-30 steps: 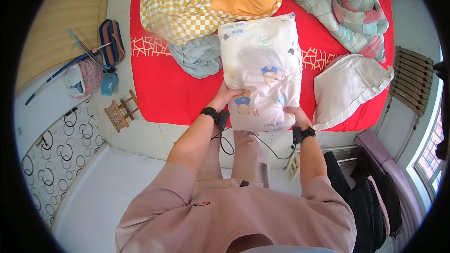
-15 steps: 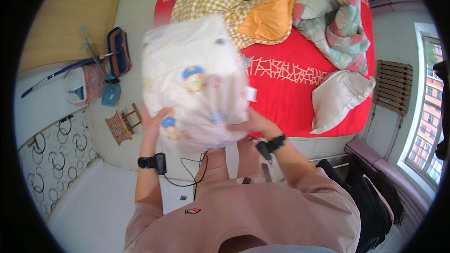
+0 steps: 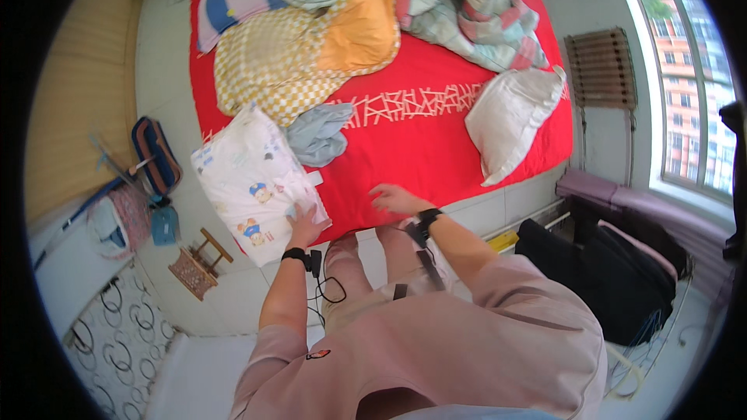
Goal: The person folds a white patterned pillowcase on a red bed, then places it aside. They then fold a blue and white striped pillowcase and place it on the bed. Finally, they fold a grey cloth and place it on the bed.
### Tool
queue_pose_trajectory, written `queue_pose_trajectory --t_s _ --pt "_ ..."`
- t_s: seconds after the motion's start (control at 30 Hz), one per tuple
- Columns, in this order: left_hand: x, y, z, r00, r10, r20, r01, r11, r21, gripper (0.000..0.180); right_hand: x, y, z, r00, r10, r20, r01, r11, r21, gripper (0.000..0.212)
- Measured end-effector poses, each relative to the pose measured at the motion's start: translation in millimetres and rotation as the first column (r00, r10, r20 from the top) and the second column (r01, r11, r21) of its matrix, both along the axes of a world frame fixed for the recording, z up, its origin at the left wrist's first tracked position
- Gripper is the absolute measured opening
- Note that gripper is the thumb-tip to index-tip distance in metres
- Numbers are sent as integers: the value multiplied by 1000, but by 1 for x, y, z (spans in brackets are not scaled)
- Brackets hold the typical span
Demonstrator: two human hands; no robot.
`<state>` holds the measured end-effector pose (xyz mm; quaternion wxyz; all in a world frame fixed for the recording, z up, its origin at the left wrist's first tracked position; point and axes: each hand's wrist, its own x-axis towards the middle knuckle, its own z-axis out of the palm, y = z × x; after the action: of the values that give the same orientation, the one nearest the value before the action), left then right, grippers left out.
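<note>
In the head view, the far end of the bed was cut off by the top edge, along with parts of the bedding there. The bed's near left corner was hidden beneath the printed pillow, which lay over it and stuck out a little past the bed's left side. The left hand lay on that pillow with its fingers spread out rather than clenched; how hard it pressed was unclear. The right hand was over the bed's near edge, fingers apart and loosely bent. Blur made its fingertips hard to make out, and so was any touch on the bed. To the right of the bed, the dark clothes were too bunched together to count.

On the bed there were 2 pillows, the printed 1 and a plain white pillow toward its right side; 2 quilts, 1 checked and 1 plaid; and 1 pale grey cloth. Left of the bed stood 1 small stool and 1 blue dustpan. Right of it were 1 slatted frame and 1 window, the latter partly lost at the dark rim.
</note>
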<state>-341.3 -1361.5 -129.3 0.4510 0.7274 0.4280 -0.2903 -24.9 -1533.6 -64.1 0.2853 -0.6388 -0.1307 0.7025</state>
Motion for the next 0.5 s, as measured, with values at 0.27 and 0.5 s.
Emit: queue_pose_trajectory --t_s 0.27,0.5 --pt "50 2 39 965 262 13 -213 810 -547 51 286 -203 16 529 -489 694 665 747 20 75" --pt "204 -28 48 890 451 -68 -448 836 -316 29 433 -290 -24 466 -432 772 775 621 -119 127"
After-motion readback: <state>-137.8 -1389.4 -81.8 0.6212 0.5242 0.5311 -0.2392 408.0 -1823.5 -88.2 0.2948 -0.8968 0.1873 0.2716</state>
